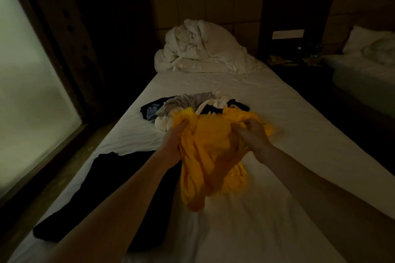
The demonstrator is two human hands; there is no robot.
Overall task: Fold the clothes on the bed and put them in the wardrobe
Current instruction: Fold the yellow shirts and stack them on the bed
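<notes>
Clothes: head view, dim room. Yellow garment [205, 156] is held up over the bed [277, 113], bunched and hanging, lower end just above or touching the sheet, can't tell which.

Left hand [174, 141] grips the garment's left edge, fingers curled into the cloth near the top. Right hand [252, 134] grips the right upper edge, fingers curled and pinching the fabric. So both grips are closed on the same yellow piece, which hangs between them and drapes down toward the camera.

Pile [192, 104] of unfolded clothes lies on the bed just behind the garment: grey, white, black and a bluish piece, all tangled. Top of the yellow garment overlaps the near side of the pile in view; contact not clear.

Black garment [111, 194] lies flat on the near left of the bed, under the left forearm, partly hidden by it. Its folding state is hard to read in the dark.

Duvet [203, 49] is heaped at the head of the bed, well apart from the pile.

No containers visible; wardrobe not identifiable in this view.

Window [27, 92] on the left, bright. Second bed [363, 66] at right, with a dark nightstand [299, 64] between the beds carrying small items too dim to make out.
</notes>
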